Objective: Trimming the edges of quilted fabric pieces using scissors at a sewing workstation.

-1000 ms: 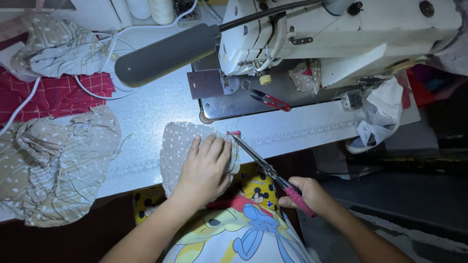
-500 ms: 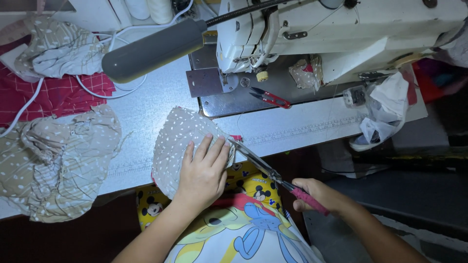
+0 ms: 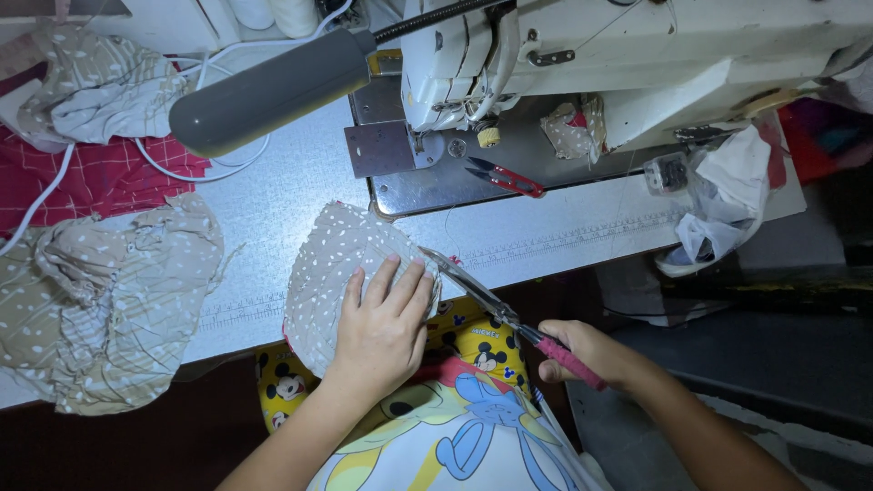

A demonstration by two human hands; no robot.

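Clear plastic bag (image 3: pixel 727 195) beside machine

Under my left hand (image 3: pixel 382 332) lies a beige fabric piece (image 3: pixel 341 264) dotted with white. My right hand (image 3: pixel 587 353) grips scissors (image 3: pixel 509 318) with pinkish-red handles and silver blades. The fabric heap (image 3: pixel 105 300) is beige too, partly dotted, partly striped white. The sewing machine (image 3: pixel 637 55) is cream, its lamp (image 3: pixel 268 91) grey. The small snips (image 3: pixel 505 177) are red-handled. My lap cloth (image 3: pixel 455 400) is yellow with cartoon mice.
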